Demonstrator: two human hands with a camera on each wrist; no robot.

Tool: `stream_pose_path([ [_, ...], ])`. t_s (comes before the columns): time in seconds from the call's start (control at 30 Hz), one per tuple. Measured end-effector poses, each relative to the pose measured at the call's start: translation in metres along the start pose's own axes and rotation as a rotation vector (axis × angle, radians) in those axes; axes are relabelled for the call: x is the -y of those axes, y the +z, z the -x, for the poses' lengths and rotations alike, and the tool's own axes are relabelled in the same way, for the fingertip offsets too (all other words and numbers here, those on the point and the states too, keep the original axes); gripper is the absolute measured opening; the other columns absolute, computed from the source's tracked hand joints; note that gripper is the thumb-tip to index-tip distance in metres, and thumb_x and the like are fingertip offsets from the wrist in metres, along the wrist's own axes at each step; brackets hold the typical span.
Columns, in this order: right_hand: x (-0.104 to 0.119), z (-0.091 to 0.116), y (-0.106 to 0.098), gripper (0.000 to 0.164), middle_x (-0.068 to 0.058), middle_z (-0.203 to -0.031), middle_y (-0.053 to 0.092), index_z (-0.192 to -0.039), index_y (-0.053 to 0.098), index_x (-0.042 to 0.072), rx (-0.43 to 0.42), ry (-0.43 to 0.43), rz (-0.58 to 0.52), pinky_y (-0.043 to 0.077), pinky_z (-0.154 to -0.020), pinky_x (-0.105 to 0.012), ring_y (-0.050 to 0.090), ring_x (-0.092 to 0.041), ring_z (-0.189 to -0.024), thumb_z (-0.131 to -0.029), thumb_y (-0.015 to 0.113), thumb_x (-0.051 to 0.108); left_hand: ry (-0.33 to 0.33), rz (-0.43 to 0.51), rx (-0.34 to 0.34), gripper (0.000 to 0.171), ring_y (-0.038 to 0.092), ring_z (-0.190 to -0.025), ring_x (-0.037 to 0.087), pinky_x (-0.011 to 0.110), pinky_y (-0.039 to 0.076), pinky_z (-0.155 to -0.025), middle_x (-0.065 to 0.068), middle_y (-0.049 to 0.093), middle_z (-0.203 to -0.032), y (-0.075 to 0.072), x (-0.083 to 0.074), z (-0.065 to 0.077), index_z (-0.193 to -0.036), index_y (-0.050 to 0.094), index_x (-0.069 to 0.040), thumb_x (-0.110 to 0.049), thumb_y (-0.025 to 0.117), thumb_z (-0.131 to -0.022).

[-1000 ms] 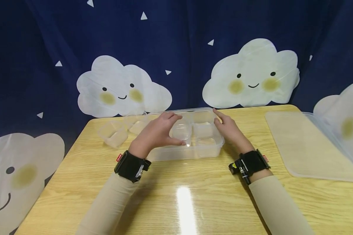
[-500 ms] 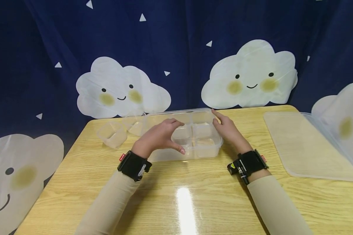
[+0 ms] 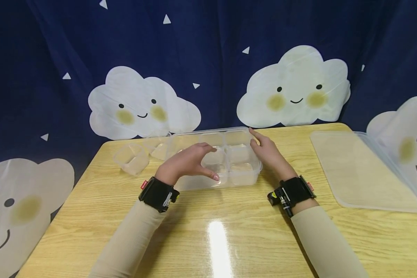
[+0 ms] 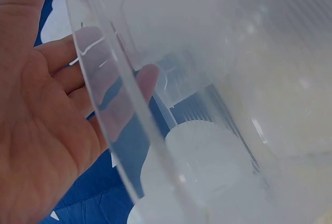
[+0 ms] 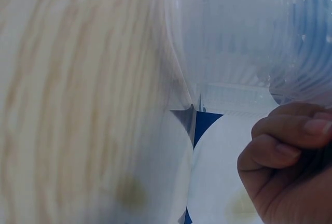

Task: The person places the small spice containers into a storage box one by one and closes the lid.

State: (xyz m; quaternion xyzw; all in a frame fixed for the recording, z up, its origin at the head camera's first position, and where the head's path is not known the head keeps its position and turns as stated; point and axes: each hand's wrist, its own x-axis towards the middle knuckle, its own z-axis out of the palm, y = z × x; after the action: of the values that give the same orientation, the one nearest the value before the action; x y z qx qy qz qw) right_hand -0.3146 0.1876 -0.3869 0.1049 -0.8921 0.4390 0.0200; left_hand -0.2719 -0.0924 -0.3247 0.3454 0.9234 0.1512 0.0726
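Note:
A large clear plastic container (image 3: 191, 183) stands at the back middle of the table with several small clear boxes (image 3: 241, 167) in it. My left hand (image 3: 185, 164) is over its left half, thumb and fingers spread in a C with no box gripped between them; the fingers show beside a clear wall (image 4: 122, 73) in the left wrist view. My right hand (image 3: 269, 152) holds the container's back right corner, index finger and thumb at the rim. In the right wrist view its other fingers (image 5: 270, 151) are curled next to the clear outer wall (image 5: 228, 42).
Two small clear boxes, a nearer box (image 3: 132, 160) and a farther box (image 3: 159, 146), stand left of the container. A large translucent flat lid (image 3: 365, 172) lies at the right. Behind the wooden table (image 3: 257, 231) hangs a dark blue curtain (image 3: 215, 50) with clouds.
My left hand has moved slightly toward the front of the container, its thumb and fingers spreading wider apart. My right hand stays at the corner.

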Motion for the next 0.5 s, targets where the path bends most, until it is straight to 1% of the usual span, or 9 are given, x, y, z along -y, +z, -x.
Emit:
stream_pose_path([
  [0.03, 0.000, 0.000, 0.000, 0.055, -0.022, -0.159, 0.036, -0.160, 0.030, 0.010, 0.000, -0.002, 0.002, 0.039, -0.091, -0.045, 0.046, -0.035, -0.115, -0.107, 0.038, 0.021, -0.002, 0.002, -0.001, 0.096, 0.047, -0.139, 0.028, 0.041, 0.039, -0.115, 0.014, 0.053, -0.148, 0.000, 0.000, 0.000, -0.146, 0.051, 0.000, -0.054, 0.086, -0.075],
  [0.1, 0.000, 0.000, -0.001, 0.055, -0.022, -0.157, 0.038, -0.160, 0.030, 0.009, -0.002, -0.003, 0.005, 0.039, -0.086, -0.045, 0.047, -0.037, -0.110, -0.107, 0.038, 0.021, -0.004, 0.006, -0.002, 0.095, 0.046, -0.140, 0.028, 0.041, 0.038, -0.115, 0.015, 0.052, -0.148, 0.001, 0.001, 0.001, -0.146, 0.051, 0.000, -0.054, 0.086, -0.076],
  [0.2, 0.001, 0.000, -0.001, 0.054, -0.023, -0.157, 0.038, -0.160, 0.031, 0.009, -0.007, -0.007, 0.009, 0.039, -0.087, -0.045, 0.047, -0.036, -0.109, -0.107, 0.039, 0.019, -0.009, 0.010, -0.007, 0.095, 0.042, -0.143, 0.029, 0.042, 0.036, -0.117, 0.015, 0.048, -0.152, 0.002, 0.002, 0.001, -0.147, 0.050, -0.001, -0.054, 0.084, -0.077],
  [0.3, 0.001, 0.000, -0.001, 0.054, -0.022, -0.159, 0.036, -0.160, 0.031, 0.009, -0.004, -0.003, 0.004, 0.038, -0.092, -0.046, 0.046, -0.035, -0.114, -0.107, 0.039, 0.019, -0.010, -0.003, -0.024, 0.094, 0.037, -0.147, 0.030, 0.043, 0.035, -0.118, 0.016, 0.041, -0.158, 0.005, 0.001, 0.003, -0.148, 0.050, -0.002, -0.056, 0.083, -0.078],
  [0.33, 0.001, 0.001, -0.001, 0.054, -0.022, -0.159, 0.035, -0.160, 0.031, 0.009, -0.002, -0.001, 0.003, 0.038, -0.095, -0.046, 0.045, -0.034, -0.117, -0.107, 0.039, 0.019, -0.005, -0.010, -0.033, 0.093, 0.036, -0.147, 0.031, 0.044, 0.035, -0.118, 0.016, 0.038, -0.159, 0.006, 0.001, 0.004, -0.148, 0.051, -0.003, -0.056, 0.082, -0.079],
  [0.4, 0.002, 0.001, -0.001, 0.054, -0.022, -0.159, 0.036, -0.160, 0.031, 0.009, -0.001, 0.001, 0.004, 0.038, -0.095, -0.046, 0.045, -0.033, -0.117, -0.107, 0.039, 0.019, 0.001, -0.028, -0.046, 0.088, 0.035, -0.148, 0.031, 0.044, 0.036, -0.117, 0.016, 0.036, -0.161, 0.007, -0.002, 0.006, -0.146, 0.054, -0.004, -0.056, 0.081, -0.080],
  [0.47, 0.001, 0.001, -0.001, 0.054, -0.022, -0.157, 0.038, -0.160, 0.030, 0.010, 0.002, 0.006, 0.002, 0.039, -0.091, -0.046, 0.047, -0.034, -0.111, -0.107, 0.039, 0.019, 0.011, -0.045, -0.053, 0.082, 0.036, -0.147, 0.032, 0.045, 0.038, -0.116, 0.016, 0.038, -0.160, 0.009, -0.005, 0.010, -0.142, 0.058, -0.005, -0.055, 0.079, -0.082],
  [0.5, 0.002, 0.001, -0.001, 0.054, -0.022, -0.157, 0.038, -0.160, 0.030, 0.010, 0.001, 0.007, 0.002, 0.039, -0.090, -0.045, 0.047, -0.034, -0.111, -0.107, 0.039, 0.019, 0.012, -0.054, -0.052, 0.079, 0.037, -0.147, 0.032, 0.045, 0.039, -0.115, 0.017, 0.039, -0.159, 0.010, -0.006, 0.012, -0.140, 0.060, -0.005, -0.055, 0.078, -0.083],
])
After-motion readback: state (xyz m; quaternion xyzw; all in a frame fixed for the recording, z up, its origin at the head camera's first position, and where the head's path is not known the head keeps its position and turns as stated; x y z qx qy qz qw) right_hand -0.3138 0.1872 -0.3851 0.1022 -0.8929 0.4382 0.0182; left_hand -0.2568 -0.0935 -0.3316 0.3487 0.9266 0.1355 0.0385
